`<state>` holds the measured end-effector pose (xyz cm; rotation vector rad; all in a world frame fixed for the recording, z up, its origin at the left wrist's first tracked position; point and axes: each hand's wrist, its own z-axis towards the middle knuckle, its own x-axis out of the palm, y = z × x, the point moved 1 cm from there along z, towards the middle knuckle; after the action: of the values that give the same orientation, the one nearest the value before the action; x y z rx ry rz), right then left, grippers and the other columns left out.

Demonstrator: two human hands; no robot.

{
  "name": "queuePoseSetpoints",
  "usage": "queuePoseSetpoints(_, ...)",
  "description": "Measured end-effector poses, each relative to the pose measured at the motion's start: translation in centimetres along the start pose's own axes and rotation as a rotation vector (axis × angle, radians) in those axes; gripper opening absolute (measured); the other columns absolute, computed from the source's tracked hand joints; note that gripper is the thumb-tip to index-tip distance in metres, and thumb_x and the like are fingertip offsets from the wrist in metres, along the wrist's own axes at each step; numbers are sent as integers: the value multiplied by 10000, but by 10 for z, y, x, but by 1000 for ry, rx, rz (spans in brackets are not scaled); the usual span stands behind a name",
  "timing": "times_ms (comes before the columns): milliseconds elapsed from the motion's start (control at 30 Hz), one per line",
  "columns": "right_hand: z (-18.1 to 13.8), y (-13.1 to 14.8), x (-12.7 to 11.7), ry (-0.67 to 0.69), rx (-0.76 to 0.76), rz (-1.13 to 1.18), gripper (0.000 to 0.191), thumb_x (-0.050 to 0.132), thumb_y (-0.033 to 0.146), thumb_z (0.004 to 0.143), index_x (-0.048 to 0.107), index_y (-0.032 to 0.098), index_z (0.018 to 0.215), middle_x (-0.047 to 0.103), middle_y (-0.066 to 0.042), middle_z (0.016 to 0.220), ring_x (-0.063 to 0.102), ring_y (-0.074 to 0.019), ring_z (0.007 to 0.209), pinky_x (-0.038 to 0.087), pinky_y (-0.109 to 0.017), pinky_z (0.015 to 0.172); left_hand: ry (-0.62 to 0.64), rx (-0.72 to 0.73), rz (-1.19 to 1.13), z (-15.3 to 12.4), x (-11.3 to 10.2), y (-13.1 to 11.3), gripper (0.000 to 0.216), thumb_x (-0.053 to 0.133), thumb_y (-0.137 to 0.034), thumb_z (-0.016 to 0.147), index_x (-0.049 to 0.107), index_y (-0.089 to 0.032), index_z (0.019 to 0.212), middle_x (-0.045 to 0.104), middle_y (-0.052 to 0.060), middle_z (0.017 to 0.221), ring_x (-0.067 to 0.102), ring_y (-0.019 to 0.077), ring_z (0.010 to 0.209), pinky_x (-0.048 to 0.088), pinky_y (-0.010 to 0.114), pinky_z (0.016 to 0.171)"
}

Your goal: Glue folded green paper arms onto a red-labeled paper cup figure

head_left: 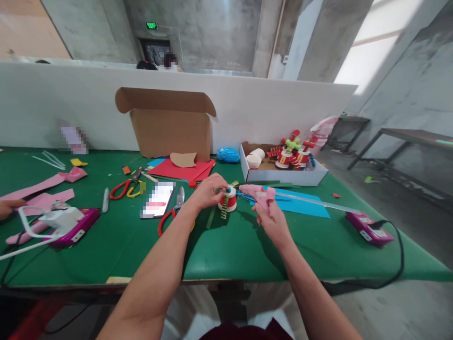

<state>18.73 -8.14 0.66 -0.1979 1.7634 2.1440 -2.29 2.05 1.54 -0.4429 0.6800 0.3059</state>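
A red-and-white cup (232,200) is standing on the green surface (240,259) at the frame's centre, a folded green strip (224,208) hanging down its front. The left hand (211,191), the nearer one, is resting fingers at its top; whether that grip is pinching anything, I cannot tell. Rightward, the right hand (273,221) is grasping a pink glue gun (261,194), its long axis running sideways, nozzle pointing left toward the cup.

No lettering can be read: the lit green sign (151,25) on the far wall (215,35) is too small.
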Motion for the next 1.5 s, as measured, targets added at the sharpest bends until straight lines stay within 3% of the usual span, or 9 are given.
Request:
queuePoseSetpoints(600,0,0,-2,4,21,54,315,538,438,799,538,183,985,623,-6,667,474,-106,440,397,-253,432,112,93,134,2,1,-2,186,513,-68,771,659,-182,759,679,58,790,582,193,819,508,335,743)
queuePoseSetpoints(867,0,-1,-3,16,27,57,349,534,460,794,541,184,1008,648,-19,724,496,-111,454,406,-261,432,129,72,136,2,3,-3,208,512,-50,754,662,-192,763,681,59,799,588,200,831,503,342,741)
queuePoseSetpoints(1133,0,-1,-3,16,39,72,345,554,444,794,554,179,1015,633,-1,656,497,-117,448,408,-260,433,177,95,189,3,2,-3,201,513,-33,752,651,-177,733,665,66,772,571,198,818,490,316,734)
queuePoseSetpoints(1500,-1,-1,-2,10,65,91,356,542,472,760,519,181,963,661,-16,754,492,-94,448,393,-244,421,144,79,201,2,8,-1,205,517,-51,763,660,-188,708,645,62,739,574,198,800,489,334,727)
